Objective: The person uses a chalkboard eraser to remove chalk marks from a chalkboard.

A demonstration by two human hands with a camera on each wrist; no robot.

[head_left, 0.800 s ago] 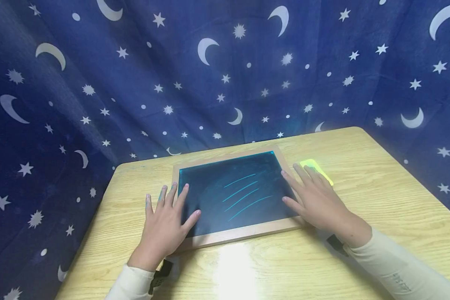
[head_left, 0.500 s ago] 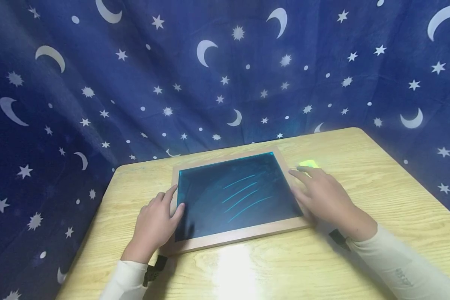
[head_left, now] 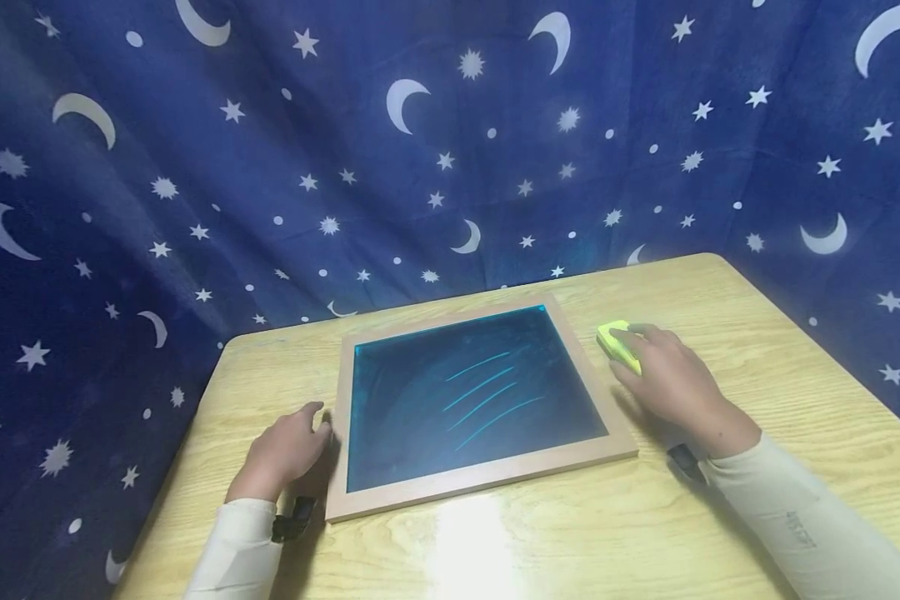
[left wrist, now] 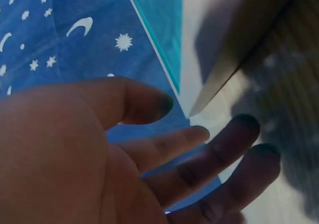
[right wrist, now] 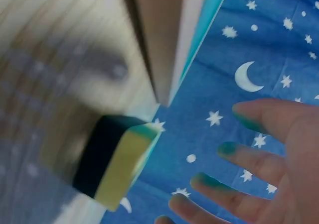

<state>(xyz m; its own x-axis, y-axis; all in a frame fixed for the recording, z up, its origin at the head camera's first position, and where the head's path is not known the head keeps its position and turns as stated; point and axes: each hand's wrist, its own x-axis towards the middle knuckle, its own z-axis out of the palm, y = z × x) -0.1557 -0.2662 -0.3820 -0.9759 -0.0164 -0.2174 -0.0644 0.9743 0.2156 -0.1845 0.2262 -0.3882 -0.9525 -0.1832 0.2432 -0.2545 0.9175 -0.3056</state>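
A framed chalkboard [head_left: 405,417] lies flat on the table, with several blue-green chalk strokes [head_left: 479,387] across its middle. Just left of its wooden frame my left hand [head_left: 281,454] hovers, fingers loosely bent and holding nothing. Beyond the frame's right side is a yellow chalkboard eraser [head_left: 613,340] with a black side. My right hand [head_left: 673,379] reaches over it, partly covering it in the head view. In the right wrist view the eraser [right wrist: 128,167] stands apart from my spread fingers. Fingertips of both hands carry blue-green chalk stains.
The light wooden table [head_left: 540,533] extends around the board, its far edge against a dark blue curtain [head_left: 270,150] printed with moons and stars. A bright glare lies on the tabletop in front of the board.
Both hands have come off the board's sides. My left hand has drawn left and toward me; my right has shifted right, its fingers now over the eraser.
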